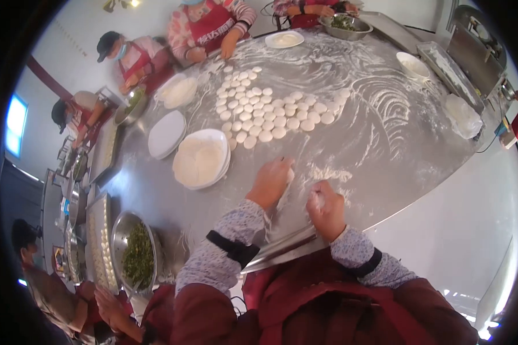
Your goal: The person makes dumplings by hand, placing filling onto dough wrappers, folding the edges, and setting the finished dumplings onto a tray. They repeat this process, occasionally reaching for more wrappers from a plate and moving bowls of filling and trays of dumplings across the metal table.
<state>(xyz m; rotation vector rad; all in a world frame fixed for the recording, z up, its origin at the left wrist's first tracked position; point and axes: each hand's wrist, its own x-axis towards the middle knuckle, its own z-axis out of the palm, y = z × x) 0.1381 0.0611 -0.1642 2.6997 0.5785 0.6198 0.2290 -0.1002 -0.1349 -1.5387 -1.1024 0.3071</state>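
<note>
My left hand [272,183] is on the steel table with its fingers curled down. Something pale shows at its right edge, too hidden to name. My right hand [326,211] is closed like a fist near the table's front edge, with a whitish patch by its thumb; what it holds, if anything, cannot be made out. A patch of loose flour [329,173] lies just beyond my hands. Farther off, many small flattened dough rounds [265,123] are spread over the table. Left of my left hand stands a plate of thin dough wrappers [199,160].
A white plate [167,135] sits behind the wrappers. At lower left are a steel bowl of chopped green filling [137,253] and a tray [101,244] with rows of small pieces. Several co-workers in red aprons surround the table. A plastic bag [462,117] lies at right.
</note>
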